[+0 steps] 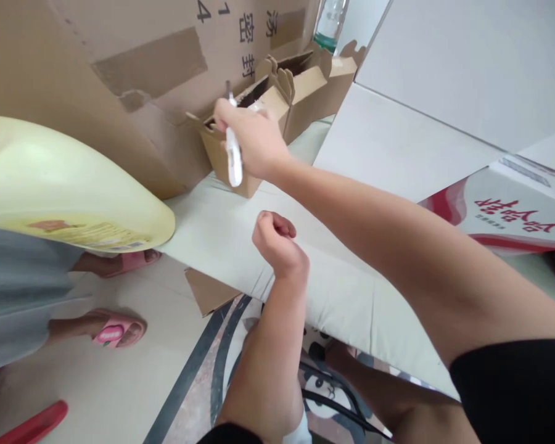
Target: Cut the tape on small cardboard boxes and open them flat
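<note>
My right hand (pixel 250 139) is closed around a white pen-like tool (pixel 234 160), its dark tip pointing up at a small open brown carton (pixel 229 154) standing on a pale flat cardboard sheet (pixel 213 231). My left hand (pixel 277 243) is curled into a loose fist above that sheet, below the right hand, and nothing shows in it. A second small brown carton (pixel 314 86) with open flaps stands just behind the first.
A large brown cardboard box (pixel 120 74) rises at the back left. A yellow plastic jug (pixel 65 185) fills the left edge, near another person's feet in pink sandals (pixel 115 330). White board panels (pixel 444 80) and a red-printed white box (pixel 513 213) lie at the right.
</note>
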Demonstrator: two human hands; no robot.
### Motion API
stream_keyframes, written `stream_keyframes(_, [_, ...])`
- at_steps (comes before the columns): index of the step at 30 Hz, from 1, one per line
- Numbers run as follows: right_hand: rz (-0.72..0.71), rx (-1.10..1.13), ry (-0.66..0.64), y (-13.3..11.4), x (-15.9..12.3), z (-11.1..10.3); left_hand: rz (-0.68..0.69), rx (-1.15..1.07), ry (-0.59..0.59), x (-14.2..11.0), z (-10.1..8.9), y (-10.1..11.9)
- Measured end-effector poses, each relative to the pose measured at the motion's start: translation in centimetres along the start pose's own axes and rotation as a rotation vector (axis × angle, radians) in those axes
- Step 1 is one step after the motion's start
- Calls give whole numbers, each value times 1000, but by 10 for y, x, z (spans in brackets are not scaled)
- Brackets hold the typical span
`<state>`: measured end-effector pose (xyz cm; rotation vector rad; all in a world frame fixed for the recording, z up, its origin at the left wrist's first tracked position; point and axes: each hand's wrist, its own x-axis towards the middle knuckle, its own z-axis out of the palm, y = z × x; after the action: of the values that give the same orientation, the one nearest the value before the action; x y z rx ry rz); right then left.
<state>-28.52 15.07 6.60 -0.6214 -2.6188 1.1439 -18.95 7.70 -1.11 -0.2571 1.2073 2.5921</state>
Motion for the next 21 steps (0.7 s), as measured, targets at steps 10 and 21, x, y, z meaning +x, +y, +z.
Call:
stream_keyframes(10, [-131,94,553,118,-175,-84,421,29,-20,0,-8,23])
stream_keyframes(21, [121,78,755,136,-405,-110,173,382,-759,-48,25,-8])
